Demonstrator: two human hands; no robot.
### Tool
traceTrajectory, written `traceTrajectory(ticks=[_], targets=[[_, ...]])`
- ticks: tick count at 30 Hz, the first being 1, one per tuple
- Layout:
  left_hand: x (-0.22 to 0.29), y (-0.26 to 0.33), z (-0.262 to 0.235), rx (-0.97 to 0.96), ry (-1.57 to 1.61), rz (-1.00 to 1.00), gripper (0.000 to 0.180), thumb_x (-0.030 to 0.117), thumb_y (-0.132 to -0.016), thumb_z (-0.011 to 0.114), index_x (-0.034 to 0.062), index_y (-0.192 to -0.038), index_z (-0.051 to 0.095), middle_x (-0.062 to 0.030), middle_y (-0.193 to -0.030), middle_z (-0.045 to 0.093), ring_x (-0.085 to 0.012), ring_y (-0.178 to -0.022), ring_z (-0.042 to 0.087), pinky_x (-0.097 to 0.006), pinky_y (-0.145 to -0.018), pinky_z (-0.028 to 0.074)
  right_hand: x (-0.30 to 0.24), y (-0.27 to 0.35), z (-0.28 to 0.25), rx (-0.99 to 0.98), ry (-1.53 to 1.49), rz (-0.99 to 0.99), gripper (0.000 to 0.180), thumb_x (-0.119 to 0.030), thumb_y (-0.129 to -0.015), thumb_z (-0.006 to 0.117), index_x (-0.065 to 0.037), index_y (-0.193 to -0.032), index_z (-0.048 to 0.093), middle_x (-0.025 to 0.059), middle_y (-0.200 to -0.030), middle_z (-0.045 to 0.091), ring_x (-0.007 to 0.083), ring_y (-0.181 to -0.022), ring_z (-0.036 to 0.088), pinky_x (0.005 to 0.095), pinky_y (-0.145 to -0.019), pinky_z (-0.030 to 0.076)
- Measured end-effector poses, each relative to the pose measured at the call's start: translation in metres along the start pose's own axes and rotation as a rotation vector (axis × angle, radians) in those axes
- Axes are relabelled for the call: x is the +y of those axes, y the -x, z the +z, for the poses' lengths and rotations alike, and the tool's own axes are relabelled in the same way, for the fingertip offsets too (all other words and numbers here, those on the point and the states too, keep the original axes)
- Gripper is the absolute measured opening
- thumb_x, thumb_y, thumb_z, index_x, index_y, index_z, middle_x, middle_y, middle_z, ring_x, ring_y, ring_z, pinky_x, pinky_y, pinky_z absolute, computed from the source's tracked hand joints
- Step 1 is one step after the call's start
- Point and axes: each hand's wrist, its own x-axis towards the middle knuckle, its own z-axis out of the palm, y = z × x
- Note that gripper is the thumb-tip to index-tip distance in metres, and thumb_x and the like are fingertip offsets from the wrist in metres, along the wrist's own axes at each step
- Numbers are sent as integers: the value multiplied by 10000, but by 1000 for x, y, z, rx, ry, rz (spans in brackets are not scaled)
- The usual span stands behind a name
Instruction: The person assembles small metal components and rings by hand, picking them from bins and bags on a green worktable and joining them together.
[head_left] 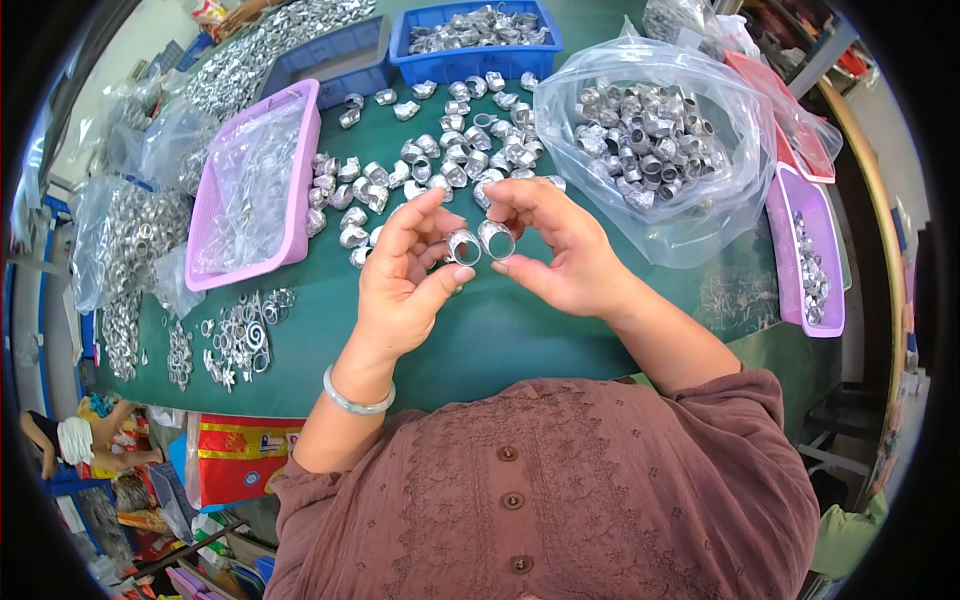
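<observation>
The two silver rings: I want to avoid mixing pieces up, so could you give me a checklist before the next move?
1. Left hand grips the left ring: ok.
2. Right hand grips the right ring: ok.
3. Rings plainly apart: cannot tell; their edges look very close.
4. Loose rings kept well away from the hands: not ok; some lie just beyond them.
5. Clear bag open: ok, with many rings inside.
</observation>
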Motion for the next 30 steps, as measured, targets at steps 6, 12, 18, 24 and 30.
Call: traceTrajectory(ticks=[6, 12, 18, 24, 30], targets=[[-1, 1, 0, 5, -95, 37, 639, -106, -711, 619, 42, -1284, 378, -79, -1089, 487, -158, -1021, 500, -295, -866, 445, -3, 0, 0, -1, 82, -30, 604, 90, -633, 628, -60, -1196, 467, 83, -952, 518, 186, -831, 544, 280, -684, 457], [-1, 1, 0, 14, -139, 44, 641, -99, -710, 623, 41, -1285, 378, -81, -1094, 492, -161, -1014, 508, -297, -866, 445, -2, 0, -1, -58, 95, -18, 611, 86, -673, 617, -29, -1239, 415, 85, -978, 502, 170, -896, 510, 292, -783, 428], [-1, 0, 1, 10, -119, 48, 646, -92, -713, 628, 39, -1290, 370, -89, -1085, 501, -161, -989, 521, -294, -845, 453, -4, -1, 0, -7, 133, -52, 610, 96, -632, 621, -65, -1199, 465, 93, -966, 517, 197, -818, 546, 288, -674, 463], [-2, -1, 4, -18, -77, 21, 661, -91, -715, 629, 32, -1301, 348, -104, -1060, 516, -159, -955, 535, -292, -816, 467, -8, -3, -1, -57, 176, -75, 581, 87, -635, 624, -94, -1173, 503, 96, -988, 496, 226, -849, 528, 304, -678, 458], [3, -2, 6, 11, -86, -79, 623, -82, -730, 621, 28, -1288, 367, -109, -1067, 522, -158, -926, 545, -286, -782, 484, -6, -6, -12, -186, 306, -112, 372, 29, -663, 644, -101, -1008, 598, 95, -963, 497, 253, -856, 531, 310, -692, 459]])
